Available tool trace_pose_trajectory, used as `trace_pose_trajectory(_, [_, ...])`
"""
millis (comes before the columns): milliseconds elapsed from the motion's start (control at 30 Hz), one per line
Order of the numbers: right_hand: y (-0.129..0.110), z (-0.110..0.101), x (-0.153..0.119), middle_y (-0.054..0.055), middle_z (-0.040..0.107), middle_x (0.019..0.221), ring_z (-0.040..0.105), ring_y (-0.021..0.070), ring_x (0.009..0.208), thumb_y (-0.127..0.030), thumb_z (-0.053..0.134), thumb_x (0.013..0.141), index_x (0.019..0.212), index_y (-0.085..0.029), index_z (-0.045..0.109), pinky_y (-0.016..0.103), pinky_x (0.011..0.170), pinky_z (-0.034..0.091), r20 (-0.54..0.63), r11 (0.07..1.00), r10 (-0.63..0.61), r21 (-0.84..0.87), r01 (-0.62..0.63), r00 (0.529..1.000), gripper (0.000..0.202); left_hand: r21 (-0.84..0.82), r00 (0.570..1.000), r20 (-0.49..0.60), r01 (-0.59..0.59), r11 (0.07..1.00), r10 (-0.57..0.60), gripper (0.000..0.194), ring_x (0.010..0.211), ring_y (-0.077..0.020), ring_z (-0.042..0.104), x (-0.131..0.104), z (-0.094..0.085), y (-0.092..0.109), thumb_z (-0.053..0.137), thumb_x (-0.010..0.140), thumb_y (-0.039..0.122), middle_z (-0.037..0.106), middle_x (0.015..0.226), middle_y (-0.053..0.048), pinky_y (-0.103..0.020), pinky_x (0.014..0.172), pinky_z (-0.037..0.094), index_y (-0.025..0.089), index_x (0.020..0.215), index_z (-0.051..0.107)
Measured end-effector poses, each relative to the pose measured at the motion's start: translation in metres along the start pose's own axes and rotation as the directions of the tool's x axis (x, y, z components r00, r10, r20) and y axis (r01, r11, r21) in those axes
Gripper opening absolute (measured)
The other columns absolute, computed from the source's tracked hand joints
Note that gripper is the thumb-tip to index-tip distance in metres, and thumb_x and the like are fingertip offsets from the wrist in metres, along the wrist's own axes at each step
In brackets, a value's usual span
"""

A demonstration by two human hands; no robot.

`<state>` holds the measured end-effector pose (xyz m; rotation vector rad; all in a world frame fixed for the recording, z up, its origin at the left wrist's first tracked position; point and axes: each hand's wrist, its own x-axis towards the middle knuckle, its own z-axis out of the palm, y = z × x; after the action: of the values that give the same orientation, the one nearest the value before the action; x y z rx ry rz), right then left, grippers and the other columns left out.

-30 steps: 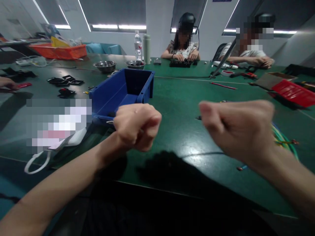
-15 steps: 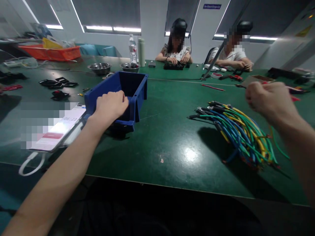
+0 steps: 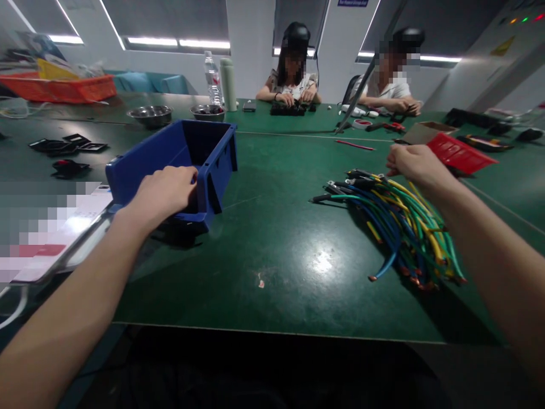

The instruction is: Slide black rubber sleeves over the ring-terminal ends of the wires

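At the left, my left hand [image 3: 168, 190] reaches over the low front of a blue plastic bin [image 3: 219, 170]. Its curled fingers grip the bin's edge, with the fingertips partly hidden inside. My right hand [image 3: 411, 162] is closed with the fingers bent, just above the far side of a bundle of wires [image 3: 395, 221]. What its fingers hold, if anything, cannot be made out. Blue, green and yellow wires make up the bundle, with metal lugs and black sleeves at the far ends and bare copper at the near ends.
A phone [image 3: 55, 250] with a white cable lies left of the bin. Metal bowls [image 3: 151, 115], a water bottle [image 3: 213, 79] and a green flask [image 3: 227, 85] stand behind it. A red plastic tray [image 3: 462, 153] is beyond my right hand. Two people sit across the table [image 3: 272, 255].
My right hand has moved left from the right side to above the wire bundle, and the red tray now shows behind it. My left hand stays on the bin. The view has shifted slightly right.
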<state>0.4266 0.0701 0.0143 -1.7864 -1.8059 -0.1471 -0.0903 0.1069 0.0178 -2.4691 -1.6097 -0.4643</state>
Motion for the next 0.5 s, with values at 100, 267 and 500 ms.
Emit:
trace_pose_trajectory(100, [-0.006,0.006,0.016,0.003,0.061,0.088,0.06,0.0089,0.077,-0.042,0.047,0.101,0.102,-0.009,0.061,0.025,0.072,0.054,0.083,0.971,0.24,-0.025,-0.239,0.967,0.036,0.08,0.982,0.15,0.105,0.991,-0.116,0.045,0.044,-0.0075,0.029,0.002,-0.013,0.015,0.052,0.087,0.059,0.05,0.059,-0.001,-0.023,0.05,0.027,0.018,0.085,0.069])
trace_pose_trajectory(267, [-0.025,0.005,0.022,0.008,0.061,0.11,0.06,0.0157,0.099,-0.041,0.056,0.097,0.116,-0.012,0.06,0.037,0.089,0.054,0.111,0.928,0.371,-0.065,-0.366,0.922,0.035,0.145,0.934,0.294,0.168,0.975,-0.204,0.057,0.066,-0.0297,0.061,0.004,-0.026,0.031,0.038,0.091,0.06,0.067,0.086,-0.019,-0.042,0.063,0.046,0.014,0.106,0.068])
trace_pose_trajectory(500, [-0.025,0.004,0.005,0.007,0.063,0.103,0.062,0.0119,0.088,-0.043,0.051,0.099,0.114,-0.012,0.06,0.031,0.081,0.056,0.251,0.919,0.37,0.042,-0.392,0.894,0.035,0.186,0.908,0.346,0.179,0.966,-0.235,0.05,0.076,-0.0298,0.062,0.002,-0.029,0.033,0.029,0.096,0.045,0.065,0.091,-0.018,-0.043,0.069,0.049,0.014,0.111,0.066])
